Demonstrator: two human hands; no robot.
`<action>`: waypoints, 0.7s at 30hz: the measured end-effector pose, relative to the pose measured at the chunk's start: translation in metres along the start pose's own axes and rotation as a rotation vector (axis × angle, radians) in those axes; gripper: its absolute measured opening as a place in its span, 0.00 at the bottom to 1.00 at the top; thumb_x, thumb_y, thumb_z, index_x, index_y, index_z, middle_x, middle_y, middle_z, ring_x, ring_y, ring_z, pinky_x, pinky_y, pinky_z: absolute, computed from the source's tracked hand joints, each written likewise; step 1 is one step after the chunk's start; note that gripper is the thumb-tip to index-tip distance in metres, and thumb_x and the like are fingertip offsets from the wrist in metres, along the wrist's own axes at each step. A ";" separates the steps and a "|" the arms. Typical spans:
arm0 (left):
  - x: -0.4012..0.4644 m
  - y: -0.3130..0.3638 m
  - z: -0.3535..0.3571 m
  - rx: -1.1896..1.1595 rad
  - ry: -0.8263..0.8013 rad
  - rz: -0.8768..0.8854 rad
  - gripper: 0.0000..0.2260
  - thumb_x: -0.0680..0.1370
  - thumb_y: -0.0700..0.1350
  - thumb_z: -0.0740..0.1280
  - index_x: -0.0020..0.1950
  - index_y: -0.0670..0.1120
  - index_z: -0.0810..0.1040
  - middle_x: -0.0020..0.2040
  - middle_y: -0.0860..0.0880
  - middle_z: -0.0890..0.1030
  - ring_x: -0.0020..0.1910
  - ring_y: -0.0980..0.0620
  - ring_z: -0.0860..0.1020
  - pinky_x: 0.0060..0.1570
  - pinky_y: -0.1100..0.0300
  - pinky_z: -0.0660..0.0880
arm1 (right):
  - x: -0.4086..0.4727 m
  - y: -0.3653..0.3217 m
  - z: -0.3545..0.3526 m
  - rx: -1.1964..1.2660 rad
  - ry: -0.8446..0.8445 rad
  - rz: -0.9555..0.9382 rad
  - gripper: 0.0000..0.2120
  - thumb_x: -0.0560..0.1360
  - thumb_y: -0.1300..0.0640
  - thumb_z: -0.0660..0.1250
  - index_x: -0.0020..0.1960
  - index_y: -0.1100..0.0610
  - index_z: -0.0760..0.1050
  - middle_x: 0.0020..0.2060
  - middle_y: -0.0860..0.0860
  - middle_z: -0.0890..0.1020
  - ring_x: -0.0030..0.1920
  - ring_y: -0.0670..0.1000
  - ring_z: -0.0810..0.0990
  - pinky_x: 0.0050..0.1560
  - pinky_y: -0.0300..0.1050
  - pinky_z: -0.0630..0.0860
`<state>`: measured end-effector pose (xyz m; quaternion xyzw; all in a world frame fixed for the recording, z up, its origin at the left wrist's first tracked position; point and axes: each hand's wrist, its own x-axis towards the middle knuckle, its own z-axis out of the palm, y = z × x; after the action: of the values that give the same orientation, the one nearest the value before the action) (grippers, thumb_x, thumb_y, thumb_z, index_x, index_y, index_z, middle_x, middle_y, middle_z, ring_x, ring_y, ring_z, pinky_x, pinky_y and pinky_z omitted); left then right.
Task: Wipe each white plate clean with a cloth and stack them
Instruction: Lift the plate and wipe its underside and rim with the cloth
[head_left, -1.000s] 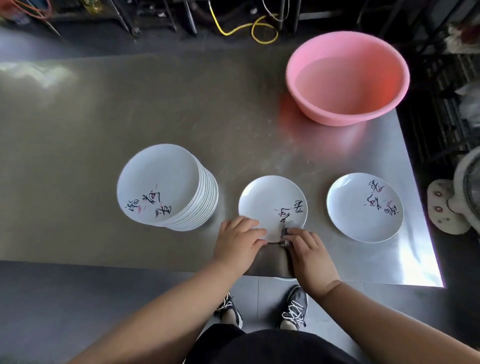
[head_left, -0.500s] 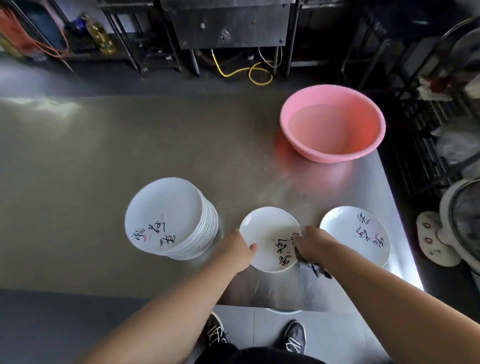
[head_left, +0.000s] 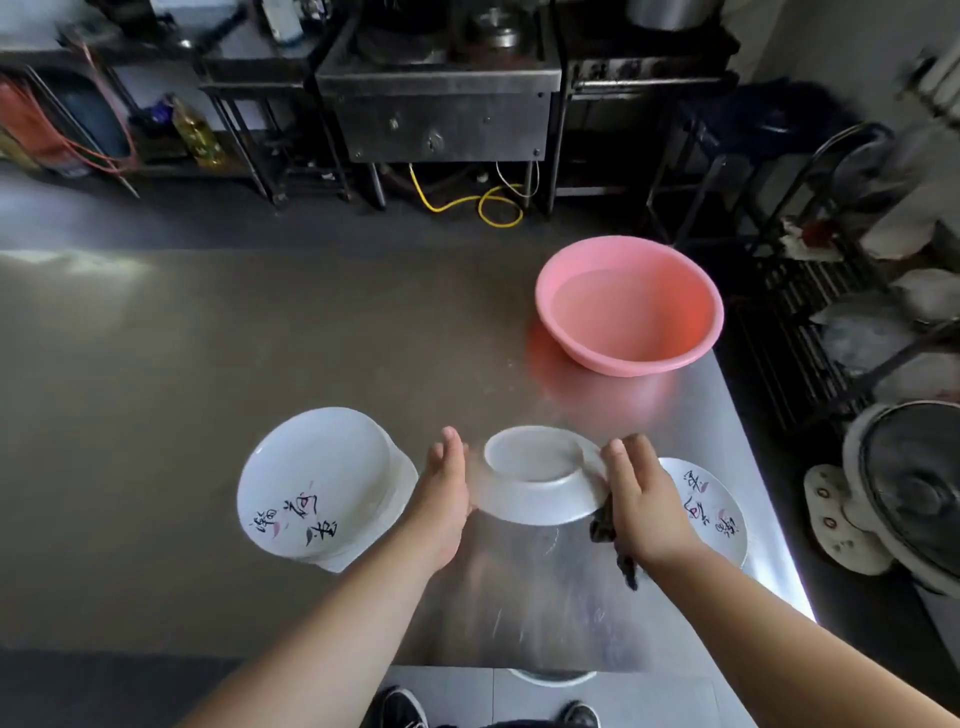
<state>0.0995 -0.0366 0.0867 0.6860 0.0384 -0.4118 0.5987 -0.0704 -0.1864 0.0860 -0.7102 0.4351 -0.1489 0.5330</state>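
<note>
Upside-down white plate (head_left: 540, 480) at lower middle, held up between both hands. Left hand (head_left: 442, 491) flat against its left edge. Right hand (head_left: 638, 496) on right edge, maybe pinching dark cloth (head_left: 610, 535) too. Plate stack (head_left: 317, 480) left, on surface (head_left: 208, 364).

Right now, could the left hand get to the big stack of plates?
Probably yes. The left hand sits right beside the stack of plates, with nothing between them, but it is busy holding one edge of the upside-down plate.
</note>
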 end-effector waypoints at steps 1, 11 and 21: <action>-0.007 0.010 -0.003 -0.035 -0.028 0.036 0.17 0.85 0.63 0.60 0.62 0.50 0.75 0.56 0.52 0.80 0.53 0.53 0.78 0.53 0.56 0.74 | -0.004 -0.007 -0.005 0.005 -0.003 -0.037 0.18 0.79 0.30 0.58 0.50 0.45 0.68 0.31 0.54 0.81 0.27 0.60 0.82 0.20 0.54 0.75; -0.052 0.077 -0.024 -0.179 -0.356 0.194 0.17 0.84 0.35 0.62 0.73 0.41 0.76 0.66 0.41 0.83 0.66 0.44 0.81 0.66 0.48 0.76 | -0.010 -0.085 -0.044 -0.476 0.293 -0.265 0.09 0.81 0.47 0.63 0.60 0.47 0.72 0.45 0.43 0.82 0.41 0.50 0.80 0.32 0.50 0.79; -0.094 0.100 -0.010 -0.168 -0.467 0.305 0.17 0.86 0.38 0.60 0.75 0.47 0.73 0.68 0.43 0.82 0.68 0.44 0.81 0.65 0.48 0.77 | -0.036 -0.144 -0.008 -0.767 0.001 -0.829 0.39 0.84 0.35 0.52 0.84 0.60 0.55 0.83 0.54 0.60 0.79 0.61 0.62 0.78 0.60 0.61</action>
<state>0.0978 -0.0145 0.2226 0.5186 -0.1702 -0.4592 0.7009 -0.0308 -0.1556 0.2257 -0.9646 0.1427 -0.1772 0.1333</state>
